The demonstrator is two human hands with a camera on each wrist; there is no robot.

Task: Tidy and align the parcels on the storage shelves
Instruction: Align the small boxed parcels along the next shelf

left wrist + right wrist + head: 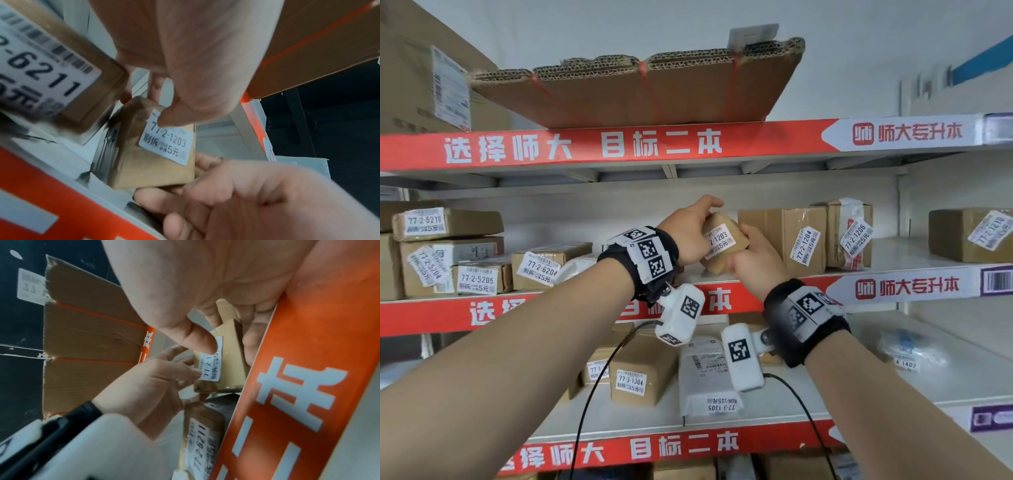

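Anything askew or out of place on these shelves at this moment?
Yes. The 77-2-1203 parcel is tilted, gripped by the left hand and right hand. The white 77-3-1305 bag lies with its label upside down.

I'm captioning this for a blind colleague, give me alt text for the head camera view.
Both hands, left hand and right hand, hold a small brown parcel labelled 77-2-1203 above the middle shelf. Upright boxes stand to its right, stacked boxes to its left, flattened cardboard on top.
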